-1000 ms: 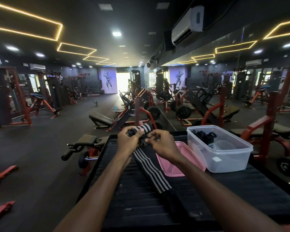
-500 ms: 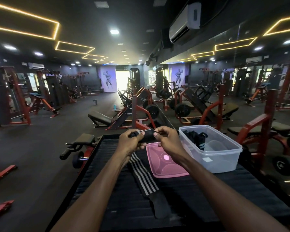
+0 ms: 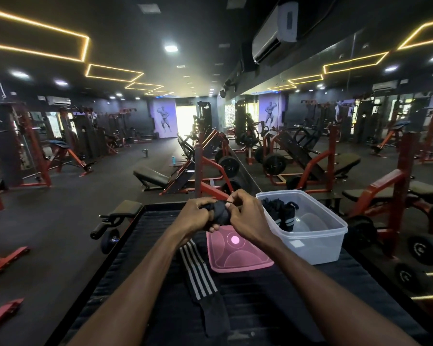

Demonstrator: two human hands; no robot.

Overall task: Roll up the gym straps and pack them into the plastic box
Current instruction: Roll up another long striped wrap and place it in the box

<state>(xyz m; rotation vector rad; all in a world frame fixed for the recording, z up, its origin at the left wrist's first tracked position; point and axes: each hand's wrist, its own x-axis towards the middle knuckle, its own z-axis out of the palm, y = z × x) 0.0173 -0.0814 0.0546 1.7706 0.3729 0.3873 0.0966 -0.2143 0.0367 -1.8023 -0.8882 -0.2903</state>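
Note:
A black gym strap with white stripes [image 3: 201, 275] lies along the dark ribbed mat, its free tail near the front. Its far end is wound into a tight roll [image 3: 220, 213] held above the mat. My left hand [image 3: 196, 217] grips the roll's left side and my right hand [image 3: 248, 217] pinches its right side. A clear plastic box [image 3: 318, 242] stands just right of my hands, with rolled black straps [image 3: 281, 212] in its far corner. The box's pink lid [image 3: 235, 255] lies flat under my right hand.
The mat covers a black-edged platform [image 3: 105, 270]. A padded bar and dumbbell [image 3: 110, 236] sit off its left edge. Red weight machines, benches and plates fill the floor beyond, with a mirror wall and dumbbells [image 3: 420, 248] on the right.
The roll has grown as both hands wound in more strap. The flat length on the mat is shorter, its tail drawn toward my hands.

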